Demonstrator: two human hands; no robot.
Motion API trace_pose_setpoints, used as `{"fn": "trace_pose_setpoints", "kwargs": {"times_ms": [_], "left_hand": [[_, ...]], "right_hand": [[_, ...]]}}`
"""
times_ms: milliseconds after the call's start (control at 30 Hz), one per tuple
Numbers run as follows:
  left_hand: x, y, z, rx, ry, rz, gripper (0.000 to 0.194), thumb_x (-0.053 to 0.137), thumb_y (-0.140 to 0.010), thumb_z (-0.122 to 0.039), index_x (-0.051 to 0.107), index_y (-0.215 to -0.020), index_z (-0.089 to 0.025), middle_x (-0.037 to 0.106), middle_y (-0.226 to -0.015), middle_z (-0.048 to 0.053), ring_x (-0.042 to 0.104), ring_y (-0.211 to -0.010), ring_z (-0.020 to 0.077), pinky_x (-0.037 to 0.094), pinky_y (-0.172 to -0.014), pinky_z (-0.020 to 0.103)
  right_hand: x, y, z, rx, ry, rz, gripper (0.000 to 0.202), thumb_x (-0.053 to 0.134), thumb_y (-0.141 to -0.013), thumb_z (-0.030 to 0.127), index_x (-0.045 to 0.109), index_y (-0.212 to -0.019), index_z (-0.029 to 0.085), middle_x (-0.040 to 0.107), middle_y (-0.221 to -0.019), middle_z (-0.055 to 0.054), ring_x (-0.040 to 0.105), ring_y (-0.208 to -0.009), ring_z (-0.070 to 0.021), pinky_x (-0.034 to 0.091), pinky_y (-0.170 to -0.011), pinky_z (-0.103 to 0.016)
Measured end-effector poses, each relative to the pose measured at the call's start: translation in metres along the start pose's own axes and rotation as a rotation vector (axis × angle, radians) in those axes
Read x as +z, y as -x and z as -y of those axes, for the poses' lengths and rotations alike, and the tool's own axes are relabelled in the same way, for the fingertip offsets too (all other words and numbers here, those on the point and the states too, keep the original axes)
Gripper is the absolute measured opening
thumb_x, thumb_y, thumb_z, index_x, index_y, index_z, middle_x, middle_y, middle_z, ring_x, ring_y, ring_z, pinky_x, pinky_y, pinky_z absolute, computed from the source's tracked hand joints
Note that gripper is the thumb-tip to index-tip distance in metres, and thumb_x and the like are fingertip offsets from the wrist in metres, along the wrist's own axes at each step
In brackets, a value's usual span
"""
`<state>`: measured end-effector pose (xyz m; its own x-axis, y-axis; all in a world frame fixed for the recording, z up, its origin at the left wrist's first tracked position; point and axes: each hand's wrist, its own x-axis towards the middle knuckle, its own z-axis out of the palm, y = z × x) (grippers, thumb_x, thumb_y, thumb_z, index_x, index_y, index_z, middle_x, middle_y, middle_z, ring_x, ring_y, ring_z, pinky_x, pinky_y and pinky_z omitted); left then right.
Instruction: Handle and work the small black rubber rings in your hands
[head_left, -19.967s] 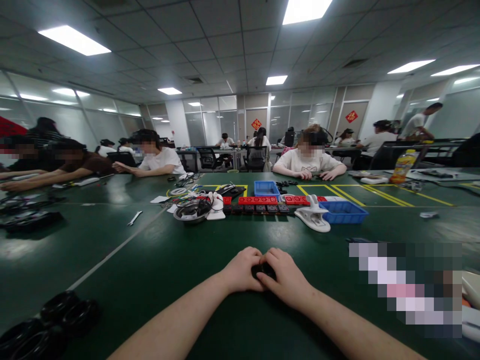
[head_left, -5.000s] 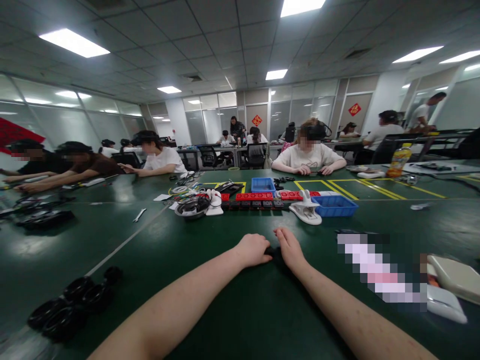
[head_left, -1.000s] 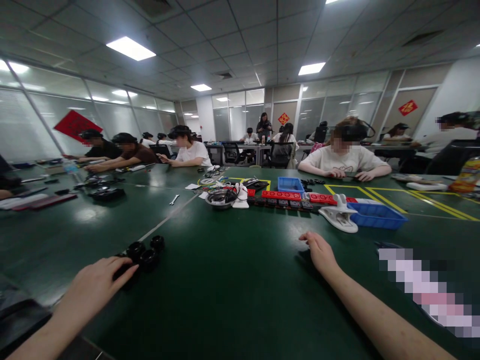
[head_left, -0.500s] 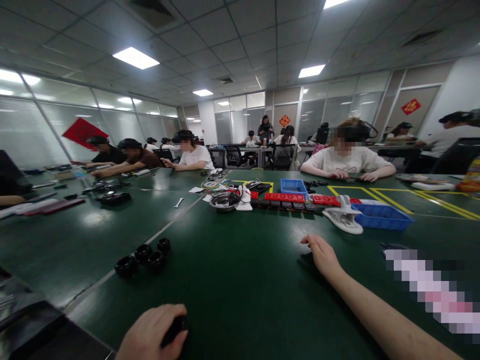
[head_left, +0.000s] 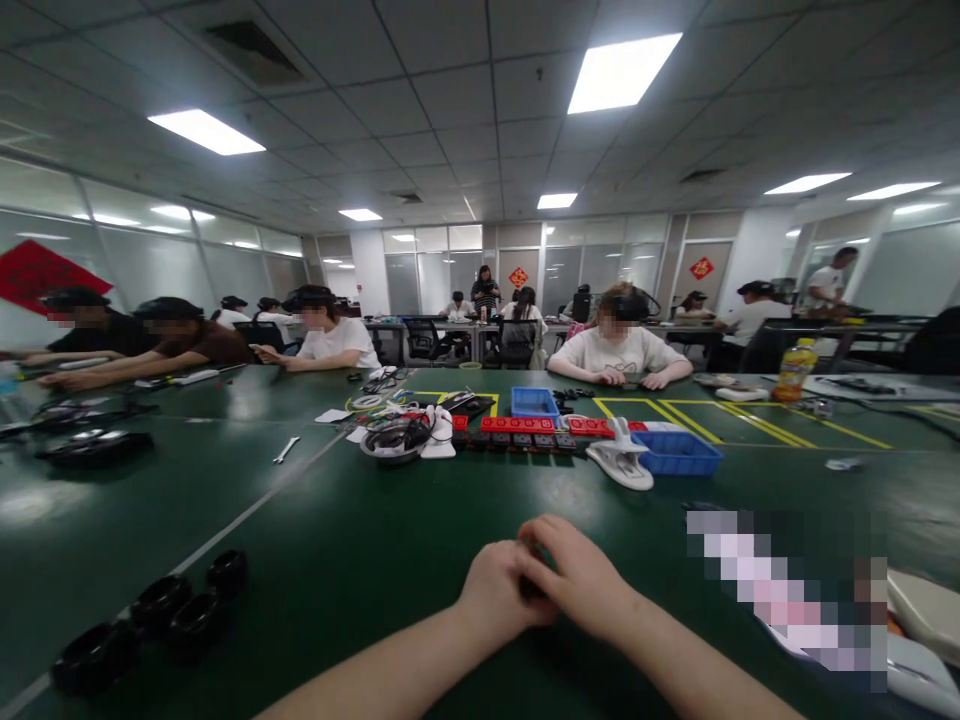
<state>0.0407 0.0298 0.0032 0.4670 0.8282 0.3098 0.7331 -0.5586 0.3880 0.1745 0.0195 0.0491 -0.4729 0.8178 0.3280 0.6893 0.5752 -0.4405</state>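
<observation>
Our right hand (head_left: 581, 578) is partly hiding our left hand (head_left: 491, 588); we are failing to tell either grip's state; a bowl (head_left: 390, 459) is holding cables (head_left: 401, 434)

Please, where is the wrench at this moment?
In the head view, the wrench lies left of centre on the green table, left of the pale line, across from the bowl of cables.

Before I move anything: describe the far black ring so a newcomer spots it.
On the green table, follow the pale seam down to four glossy black rings at lower left. The far black ring is the highest and rightmost in the picture, and looks smallest of the four.
</observation>
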Motion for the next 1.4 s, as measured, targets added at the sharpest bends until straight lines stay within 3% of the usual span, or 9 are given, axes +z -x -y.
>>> {"fn": "trace_pose_setpoints", "kwargs": {"times_ms": [167, 333, 500, 700, 900, 1000, 1167, 1300, 1400], "left_hand": [[0.012, -0.005, 0.015, 0.008, 0.041, 0.082, 0.028, 0.058, -0.065, -0.034, 0.057, -0.088, -0.019, 0.062, -0.088, 0.005, 0.057, -0.083, 0.0218, 0.045, -0.078, 0.034], [0.012, -0.001, 0.026, -0.001, -0.033, 0.110, 0.041, 0.060, -0.062, -0.045, 0.054, -0.094, -0.020, 0.057, -0.091, 0.006, 0.052, -0.087, 0.0247, 0.038, -0.085, 0.040], [0.009, -0.002, 0.030, -0.023, -0.048, 0.111, 0.039, 0.063, -0.057, -0.046, 0.053, -0.083, -0.019, 0.055, -0.084, 0.005, 0.050, -0.083, 0.0231, 0.037, -0.085, 0.040], [0.000, -0.005, 0.036, 0.104, -0.023, 0.137, 0.033, 0.066, -0.057, -0.039, 0.053, -0.078, -0.018, 0.053, -0.080, 0.002, 0.050, -0.080, 0.0194, 0.037, -0.085, 0.036], [-0.011, -0.009, 0.050, 0.210, 0.050, 0.215, 0.036, 0.072, -0.054, -0.040, 0.055, -0.077, -0.018, 0.052, -0.084, 0.001, 0.048, -0.081, 0.0183, 0.041, -0.075, 0.029], [-0.012, -0.009, 0.055, 0.245, 0.107, 0.236, 0.034, 0.074, -0.054, -0.038, 0.059, -0.079, -0.021, 0.052, -0.088, -0.001, 0.048, -0.084, 0.0171, 0.040, -0.075, 0.027], [-0.004, -0.010, 0.061, 0.259, 0.128, 0.232, 0.034, 0.076, -0.051, -0.039, 0.061, -0.077, -0.022, 0.052, -0.090, -0.002, 0.047, -0.087, 0.0172, 0.038, -0.080, 0.028], [0.002, -0.012, 0.065, 0.265, 0.129, 0.233, 0.033, 0.077, -0.049, -0.038, 0.058, -0.069, -0.020, 0.051, -0.090, -0.002, 0.047, -0.087, 0.0175, 0.037, -0.080, 0.029], [0.001, -0.013, 0.065, 0.271, 0.110, 0.248, 0.032, 0.076, -0.050, -0.037, 0.056, -0.065, -0.019, 0.050, -0.089, -0.002, 0.047, -0.086, 0.0180, 0.038, -0.079, 0.029]], "right_hand": [[0.018, 0.005, 0.001, 0.049, 0.091, 0.100, 0.040, 0.059, -0.072, 0.041, 0.053, -0.104, 0.018, 0.056, -0.095, -0.006, 0.051, -0.087, -0.0213, 0.039, -0.076, -0.032], [0.038, 0.002, -0.007, 0.049, 0.073, 0.072, 0.033, 0.046, -0.082, 0.035, 0.049, -0.109, 0.017, 0.054, -0.100, -0.008, 0.051, -0.089, -0.0209, 0.039, -0.077, -0.033], [0.040, 0.000, -0.007, 0.045, 0.328, -0.058, 0.028, 0.046, -0.081, 0.039, 0.053, -0.098, 0.018, 0.054, -0.089, -0.008, 0.049, -0.079, -0.0230, 0.037, -0.068, -0.036], [0.039, -0.001, 0.002, 0.115, 0.530, 0.027, 0.025, 0.049, -0.078, 0.041, 0.055, -0.080, 0.017, 0.055, -0.076, -0.008, 0.050, -0.071, -0.0246, 0.036, -0.063, -0.038], [0.017, -0.001, 0.007, -0.110, 0.180, 0.188, 0.023, 0.048, -0.072, 0.015, 0.054, -0.094, 0.020, 0.056, -0.092, -0.006, 0.049, -0.082, -0.0203, 0.039, -0.072, -0.034], [0.012, -0.001, 0.005, -0.206, -0.046, 0.219, 0.027, 0.042, -0.061, 0.004, 0.054, -0.078, 0.021, 0.058, -0.084, -0.002, 0.048, -0.083, -0.0177, 0.039, -0.074, -0.031], [0.031, -0.001, -0.006, -0.296, -0.281, 0.077, 0.018, 0.036, -0.057, 0.003, 0.043, -0.054, 0.020, 0.056, -0.071, 0.000, 0.052, -0.077, -0.0143, 0.039, -0.081, -0.032], [0.043, 0.001, -0.012, -0.357, -0.203, 0.043, 0.023, 0.033, -0.060, 0.001, 0.043, -0.052, 0.019, 0.054, -0.061, 0.004, 0.055, -0.075, -0.0109, 0.020, -0.101, -0.040], [0.042, 0.003, -0.011, -0.414, -0.163, 0.043, 0.025, 0.033, -0.059, -0.001, 0.046, -0.051, 0.020, 0.055, -0.057, 0.005, 0.055, -0.086, -0.0116, 0.010, -0.104, -0.043]]}}
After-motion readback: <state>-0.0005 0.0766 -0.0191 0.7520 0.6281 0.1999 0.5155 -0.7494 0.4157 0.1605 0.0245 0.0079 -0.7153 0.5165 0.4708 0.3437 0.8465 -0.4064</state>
